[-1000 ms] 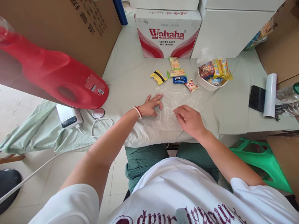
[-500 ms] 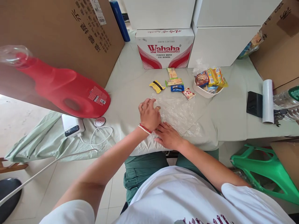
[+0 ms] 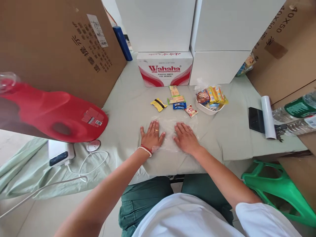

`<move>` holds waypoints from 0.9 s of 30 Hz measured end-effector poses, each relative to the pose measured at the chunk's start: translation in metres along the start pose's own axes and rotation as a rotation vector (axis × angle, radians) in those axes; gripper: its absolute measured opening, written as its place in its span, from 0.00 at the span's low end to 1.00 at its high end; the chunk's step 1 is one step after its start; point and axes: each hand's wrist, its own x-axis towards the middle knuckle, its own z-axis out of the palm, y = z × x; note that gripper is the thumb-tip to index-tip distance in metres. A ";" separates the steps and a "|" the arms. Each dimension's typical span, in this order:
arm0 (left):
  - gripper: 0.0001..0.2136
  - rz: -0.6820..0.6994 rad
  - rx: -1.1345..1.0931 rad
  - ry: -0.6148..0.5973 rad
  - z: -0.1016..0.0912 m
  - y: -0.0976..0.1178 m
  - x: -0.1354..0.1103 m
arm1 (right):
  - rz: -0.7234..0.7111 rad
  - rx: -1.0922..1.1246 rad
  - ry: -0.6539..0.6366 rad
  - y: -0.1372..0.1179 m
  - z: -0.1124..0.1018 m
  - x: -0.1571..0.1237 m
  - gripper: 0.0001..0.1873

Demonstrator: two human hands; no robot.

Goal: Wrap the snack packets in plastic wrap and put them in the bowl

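the left hand (image 3: 150, 136) and the right hand (image 3: 185, 138) rest palm down, side by side but apart, upon a clear plastic sheet (image 3: 170, 136), which lies on the pale cloth (image 3: 123, 123) directly before the person. both hands are flattened, with fingers stretched away from the body and thumbs turned toward each other; neither one grips anything, they only touch from above. the sheet is very transparent, so its edges are difficult to follow, but it seems to reach a little beyond the right hand.

just past the sheet lie small snacks: a yellow packet (image 3: 159, 105) at the left, two pale packets (image 3: 176, 99), a blue packet (image 3: 179, 106) and a white-and-red packet (image 3: 191, 111) at the right. near this last one stands a white bowl (image 3: 208, 110), heaped with more wrapped snacks (image 3: 212, 95). behind the packets there is a white-and-red box (image 3: 165, 70). at the far left is a red bottle (image 3: 54, 113), and near it a white power bank (image 3: 60, 151).
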 end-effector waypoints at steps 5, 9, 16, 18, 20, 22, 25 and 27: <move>0.35 0.015 -0.017 -0.011 -0.003 -0.003 -0.001 | 0.017 -0.027 0.039 0.079 -0.008 -0.045 0.28; 0.38 0.017 -0.014 -0.021 -0.002 -0.005 -0.001 | 0.194 -0.058 0.269 0.136 -0.039 -0.070 0.23; 0.40 0.012 0.023 -0.040 -0.002 -0.005 -0.001 | 0.403 -0.188 0.403 0.164 -0.069 -0.010 0.25; 0.39 0.006 0.023 -0.039 -0.002 -0.004 -0.001 | 0.403 -0.235 0.362 0.165 -0.069 0.009 0.25; 0.39 -0.001 0.021 -0.037 -0.002 -0.004 -0.001 | 0.424 -0.285 0.316 0.167 -0.067 0.019 0.23; 0.39 -0.002 0.020 -0.035 -0.002 -0.005 -0.001 | 0.440 -0.332 0.285 0.170 -0.066 0.018 0.21; 0.39 0.004 0.026 -0.040 -0.001 -0.006 -0.001 | 0.407 -0.389 0.307 0.178 -0.064 -0.006 0.20; 0.40 0.002 0.044 -0.053 -0.001 -0.006 -0.002 | 0.371 -0.421 0.375 0.187 -0.062 -0.028 0.20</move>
